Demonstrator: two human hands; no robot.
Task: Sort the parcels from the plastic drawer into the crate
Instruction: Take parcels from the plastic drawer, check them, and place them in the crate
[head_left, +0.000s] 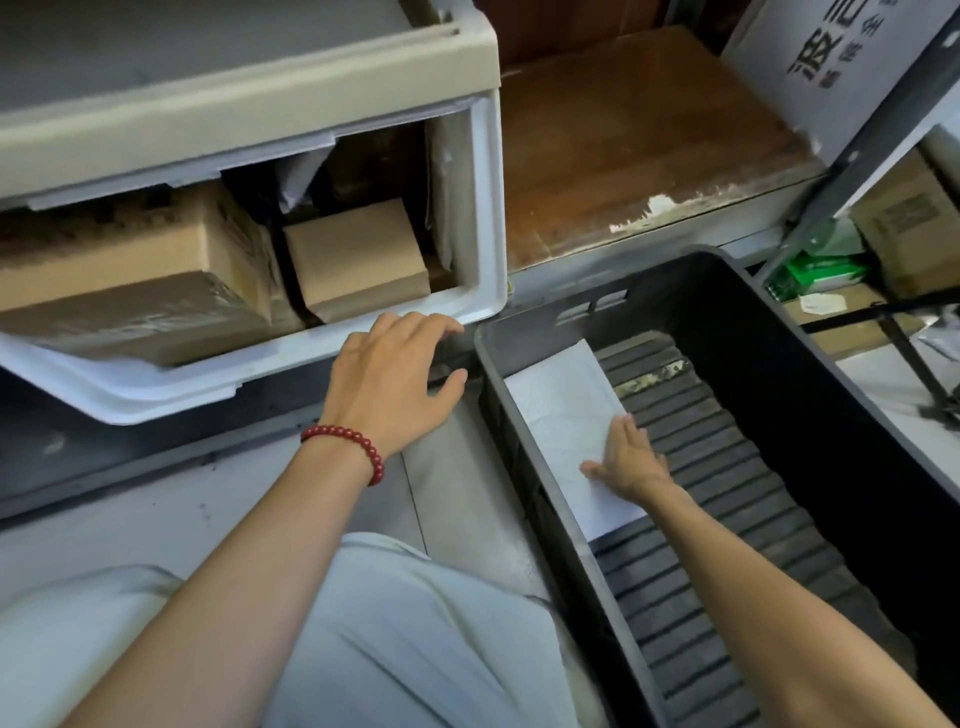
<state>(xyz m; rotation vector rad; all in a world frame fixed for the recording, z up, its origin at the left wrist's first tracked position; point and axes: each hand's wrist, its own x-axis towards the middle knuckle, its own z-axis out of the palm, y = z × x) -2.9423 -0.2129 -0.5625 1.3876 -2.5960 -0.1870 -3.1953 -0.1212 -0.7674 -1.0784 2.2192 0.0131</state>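
Now two boxes (130, 270) (358, 260) fill the drawer (488, 208); left hand (389, 379) spread, right hand (626, 457) flat on one parcel (561, 410).

Soft, even indoor light; wide-angle bending at edges, slight blur throughout.

Storeroom: metal shelving (852, 171), cardboard boxes (130, 270), plastic drawer (483, 208), black crate (779, 374).
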